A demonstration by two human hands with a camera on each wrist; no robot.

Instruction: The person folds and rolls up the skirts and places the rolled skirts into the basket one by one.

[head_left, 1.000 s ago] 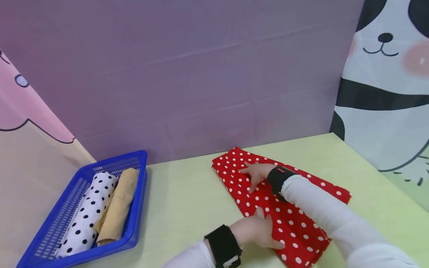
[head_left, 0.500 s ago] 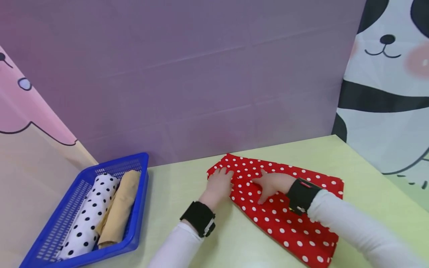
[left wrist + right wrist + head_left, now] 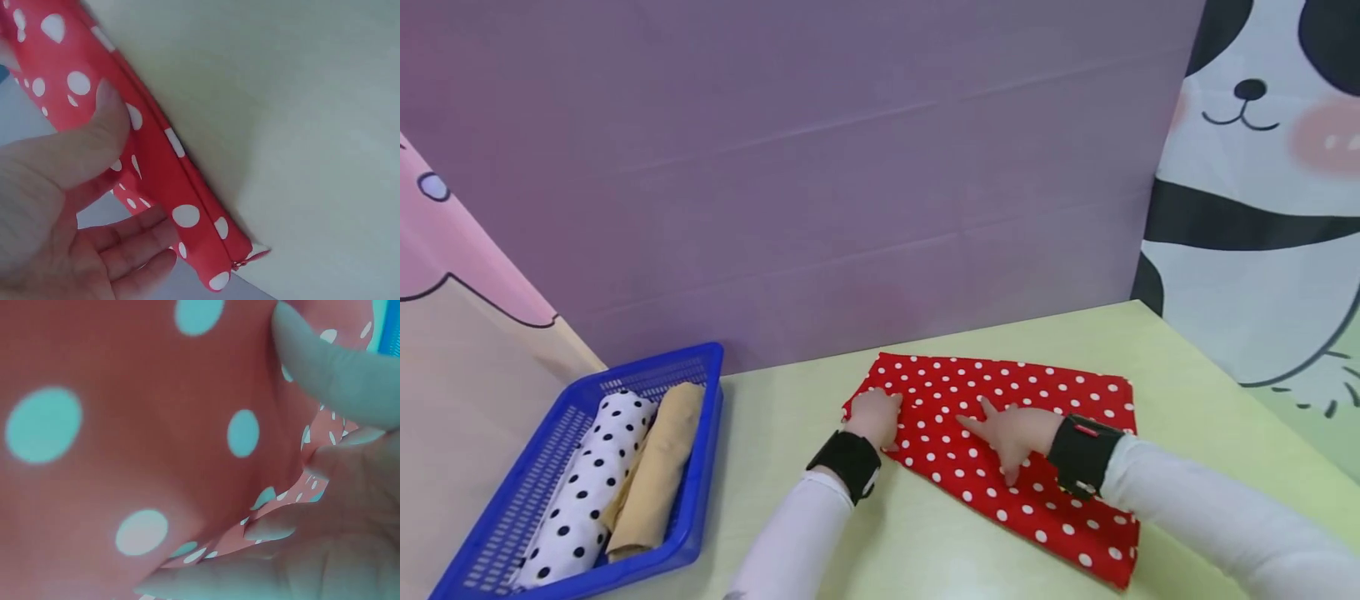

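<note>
A folded red cloth with white dots (image 3: 940, 467) lies slantwise on the table. At its left corner, in the head view, my left hand (image 3: 874, 417) rests with fingers bent downward. The left wrist view shows the left hand's thumb and fingertips spread apart against the cloth, beside a folded edge with loose threads at the corner. Further right my right hand (image 3: 1013, 433) presses on the middle of the cloth, thumb and fingers splayed. Up close in the right wrist view, shallow wrinkles run by those fingertips (image 3: 294, 331).
To the left stands a blue plastic basket (image 3: 706, 467) containing a rolled white cloth with black dots (image 3: 591, 479) and a rolled tan cloth (image 3: 658, 471). A purple backdrop (image 3: 850, 167) rises behind the pale table (image 3: 782, 433). A panda-print sheet (image 3: 1247, 275) borders the right side.
My left hand has gone from the cloth's near part up to its left corner. The cloth has turned, its near end swinging right and its far end left. My right hand stays spread on it.
</note>
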